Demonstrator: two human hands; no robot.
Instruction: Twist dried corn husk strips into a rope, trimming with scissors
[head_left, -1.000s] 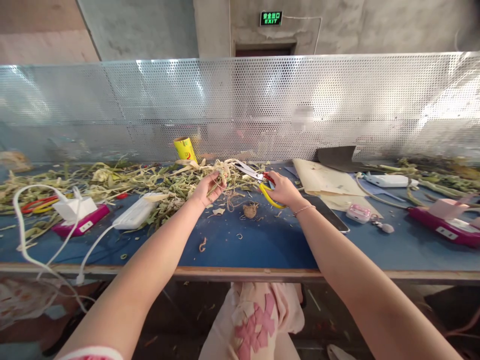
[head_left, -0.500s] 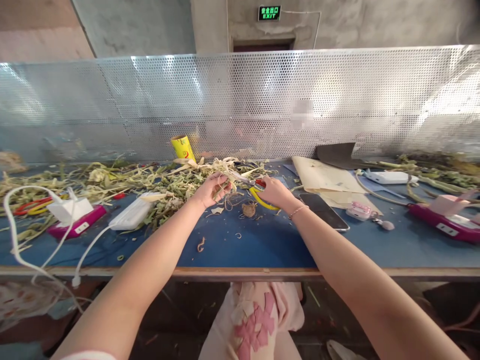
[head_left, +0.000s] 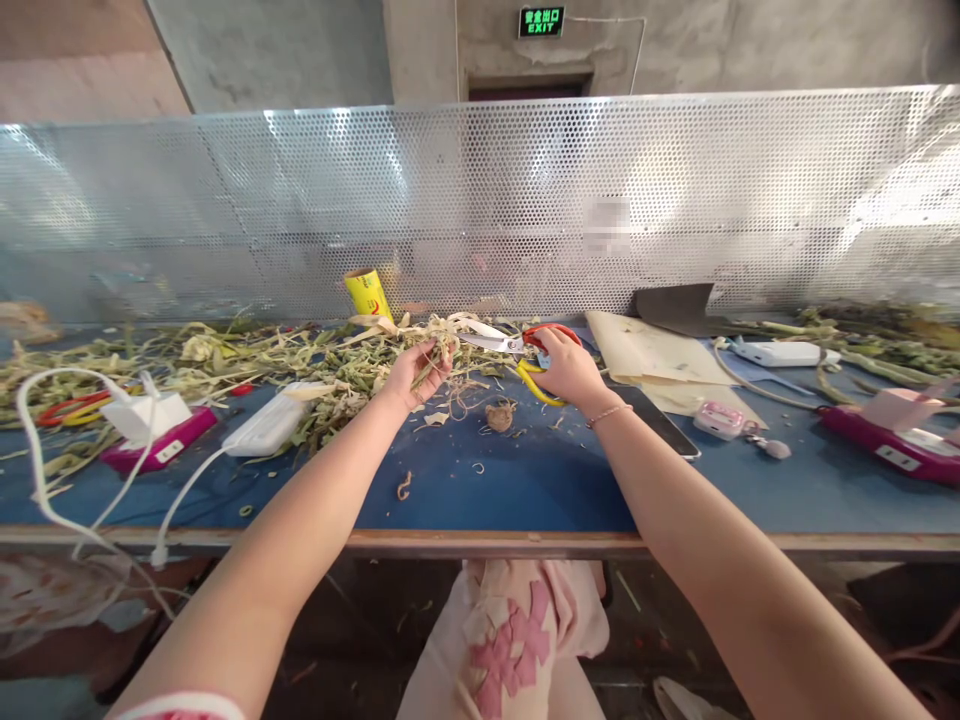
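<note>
Scissors (head_left: 513, 343), plant bundle (head_left: 445, 347), tube (head_left: 367, 293), contents hidden

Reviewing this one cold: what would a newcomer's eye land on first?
Probably the red-and-yellow scissors in the right hand, pointing toward the dried plant strands held in the left hand. Next, the glowing green exit sign high on the wall, and the bright yellow tube by the perforated metal panel.

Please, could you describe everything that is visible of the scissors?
The scissors have shiny, metal-looking blades and two handles, one red, one yellow. The right hand grips and partly covers the handles, which are spread apart. The blades point toward the plant strands in the left hand; I cannot tell whether they touch.
</note>
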